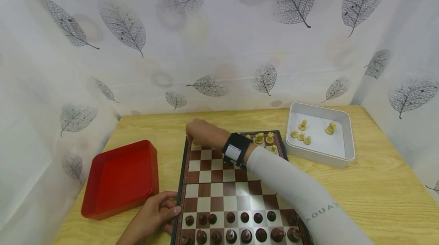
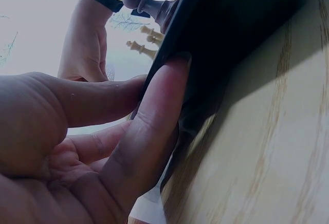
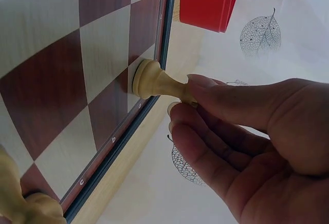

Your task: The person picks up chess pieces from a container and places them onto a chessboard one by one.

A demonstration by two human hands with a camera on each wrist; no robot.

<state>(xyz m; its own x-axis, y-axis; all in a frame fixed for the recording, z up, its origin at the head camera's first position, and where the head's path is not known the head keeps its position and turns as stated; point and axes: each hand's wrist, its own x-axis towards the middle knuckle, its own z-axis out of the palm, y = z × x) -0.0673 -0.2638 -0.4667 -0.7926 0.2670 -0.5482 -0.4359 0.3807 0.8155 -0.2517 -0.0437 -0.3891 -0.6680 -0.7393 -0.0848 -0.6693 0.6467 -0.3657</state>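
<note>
My right hand (image 1: 202, 132) reaches to the far left corner of the chessboard (image 1: 205, 188). Between thumb and fingertips it pinches the top of a cream chess piece (image 3: 157, 82), whose base stands at a square by the board's edge. The fingers hide the piece's head, so I cannot tell its kind. At the board's left side, my left hand (image 1: 154, 214) grips the black rim, thumb and a finger on opposite faces in the left wrist view. Dark chess pieces (image 1: 230, 236) fill the two near rows. More cream pieces (image 1: 269, 137) stand at the far right.
To the left lies a red tray (image 1: 118, 212), close to my left hand. A white tray (image 1: 319, 157) at the back right holds several cream pieces (image 1: 302, 124). My right forearm (image 1: 302, 195) crosses over the board. A leaf-patterned cloth (image 1: 219, 47) hangs behind the wooden table (image 1: 377, 184).
</note>
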